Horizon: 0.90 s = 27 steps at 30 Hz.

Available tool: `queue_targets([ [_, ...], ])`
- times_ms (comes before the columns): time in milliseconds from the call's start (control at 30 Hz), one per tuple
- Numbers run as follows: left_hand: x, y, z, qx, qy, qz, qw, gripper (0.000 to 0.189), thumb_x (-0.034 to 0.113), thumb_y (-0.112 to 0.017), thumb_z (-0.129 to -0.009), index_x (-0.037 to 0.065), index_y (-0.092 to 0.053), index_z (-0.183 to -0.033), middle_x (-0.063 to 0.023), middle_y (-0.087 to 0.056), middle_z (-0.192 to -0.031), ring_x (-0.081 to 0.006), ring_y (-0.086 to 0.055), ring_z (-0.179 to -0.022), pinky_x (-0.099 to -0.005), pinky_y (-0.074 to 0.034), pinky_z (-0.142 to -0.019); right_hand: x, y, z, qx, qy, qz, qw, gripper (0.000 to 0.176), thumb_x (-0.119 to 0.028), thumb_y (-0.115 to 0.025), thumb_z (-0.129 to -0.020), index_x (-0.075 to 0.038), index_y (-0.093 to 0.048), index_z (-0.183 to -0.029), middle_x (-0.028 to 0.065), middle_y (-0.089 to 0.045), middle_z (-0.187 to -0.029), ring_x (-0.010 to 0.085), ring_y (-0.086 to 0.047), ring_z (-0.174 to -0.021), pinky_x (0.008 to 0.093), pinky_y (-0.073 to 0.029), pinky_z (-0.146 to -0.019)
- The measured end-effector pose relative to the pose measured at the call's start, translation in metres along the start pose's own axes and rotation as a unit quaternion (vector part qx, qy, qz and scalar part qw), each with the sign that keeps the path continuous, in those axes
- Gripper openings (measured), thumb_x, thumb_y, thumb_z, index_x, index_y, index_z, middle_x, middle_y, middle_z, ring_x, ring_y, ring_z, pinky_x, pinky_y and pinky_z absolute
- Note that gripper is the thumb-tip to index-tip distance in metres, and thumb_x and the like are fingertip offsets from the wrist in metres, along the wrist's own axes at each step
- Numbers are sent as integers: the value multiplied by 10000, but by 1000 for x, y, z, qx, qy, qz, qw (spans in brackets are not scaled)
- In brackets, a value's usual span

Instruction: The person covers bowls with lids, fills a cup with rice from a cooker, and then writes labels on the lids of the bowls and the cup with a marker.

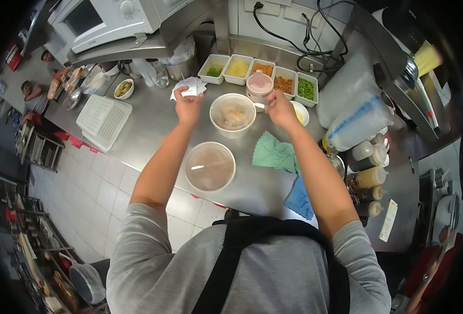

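Note:
My left hand (188,109) is closed at the edge of a bunch of white paper slips (194,83), its fingers pinching a slip. My right hand (282,111) is closed on a small white strip (260,105), beside the rim of a round white tub (232,131). That tub has a clear cover with food showing through it. Nearer my body, a second white tub (210,180) has a fogged cover with a short white strip on top. A pinkish lidded jar (260,83) stands just behind my right hand, and a small white bowl (300,112) sits beside it.
Several white containers of chopped toppings (238,69) line the back. A green cloth (274,152) and a blue cloth (300,199) lie at right, near squeeze bottles (373,177) and plastic bags (360,118). A white basket (105,121) stands left. A microwave (103,23) sits above.

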<state>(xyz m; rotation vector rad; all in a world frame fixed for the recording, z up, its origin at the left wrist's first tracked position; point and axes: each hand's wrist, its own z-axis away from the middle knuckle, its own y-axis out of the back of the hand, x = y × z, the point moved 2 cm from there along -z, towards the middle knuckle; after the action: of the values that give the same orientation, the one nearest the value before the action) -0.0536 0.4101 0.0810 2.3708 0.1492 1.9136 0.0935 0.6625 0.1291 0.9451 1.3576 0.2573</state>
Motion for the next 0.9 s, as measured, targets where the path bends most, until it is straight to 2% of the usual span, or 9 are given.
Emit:
queue_targets([
  [67,-33,-8,-11,-21,11,-68,997,528,67,-715,-803,85,-350,-1184,-44,-583,-747,-123,-551,-675,-264,-439,-574,28,-31,-10,-18,-31,-29,999,326,-101,-673,-766,-84,-481,-1029,90,-655,-790,246,-633,-779,369,-481,-699],
  [300,-79,-36,7,-144,199,215,945,508,66,-663,-849,108,-320,-1221,-53,-557,-846,-144,-553,-740,-280,-484,-639,39,-62,0,-145,-234,-330,903,388,-76,-693,-788,-103,-425,-1067,60,-635,-801,120,-570,-680,285,-466,-579],
  [367,-86,-39,5,-170,187,211,944,519,48,-659,-840,110,-326,-1233,-26,-532,-821,-120,-511,-713,-276,-458,-630,43,-68,1,-145,-255,-340,894,401,-80,-709,-782,-100,-423,-1063,59,-627,-798,109,-560,-655,270,-464,-541],
  [533,-100,-25,-13,-213,-96,-120,965,458,76,-669,-813,61,-470,-1226,-51,-547,-927,-176,-542,-826,-308,-468,-744,51,-89,12,-39,-206,-287,935,394,-90,-753,-748,-75,-462,-1013,61,-602,-793,123,-555,-583,287,-476,-450],
  [600,-114,-21,-27,-224,-122,-148,956,413,179,-638,-865,46,-487,-1226,-64,-571,-1027,-188,-553,-937,-314,-459,-823,54,-99,16,27,-176,-342,922,288,-141,-689,-813,-73,-487,-1005,45,-561,-825,127,-575,-701,295,-505,-574],
  [667,-107,-13,-31,-189,76,102,974,500,352,-534,-921,43,-436,-1302,-81,-531,-1200,-205,-499,-1109,-339,-410,-938,52,-110,17,138,-166,-496,841,257,-224,-633,-869,-75,-496,-1027,47,-565,-902,126,-583,-850,318,-516,-722],
  [733,-72,-19,-14,-221,195,259,920,627,502,-415,-945,46,-368,-1373,-94,-463,-1341,-221,-419,-1248,-362,-341,-1035,43,-132,10,113,-154,-617,763,376,-369,-518,-931,-75,-496,-1164,94,-551,-1118,161,-494,-1112,351,-398,-971],
  [800,-26,-31,26,-318,235,328,858,761,628,-281,-939,56,-282,-1440,-102,-369,-1449,-236,-313,-1354,-384,-252,-1113,-4,-147,17,168,-168,-567,789,525,-444,-477,-937,-74,-436,-1306,121,-482,-1280,196,-394,-1237,363,-286,-1057],
  [900,-46,-18,18,-315,246,335,853,812,641,-267,-929,44,-181,-1472,-138,-289,-1490,-248,-263,-1384,-395,-211,-1132,-1,-134,16,153,-188,-603,760,582,-409,-502,-938,-61,-358,-1382,135,-504,-1262,245,-461,-1180,354,-350,-1009],
])
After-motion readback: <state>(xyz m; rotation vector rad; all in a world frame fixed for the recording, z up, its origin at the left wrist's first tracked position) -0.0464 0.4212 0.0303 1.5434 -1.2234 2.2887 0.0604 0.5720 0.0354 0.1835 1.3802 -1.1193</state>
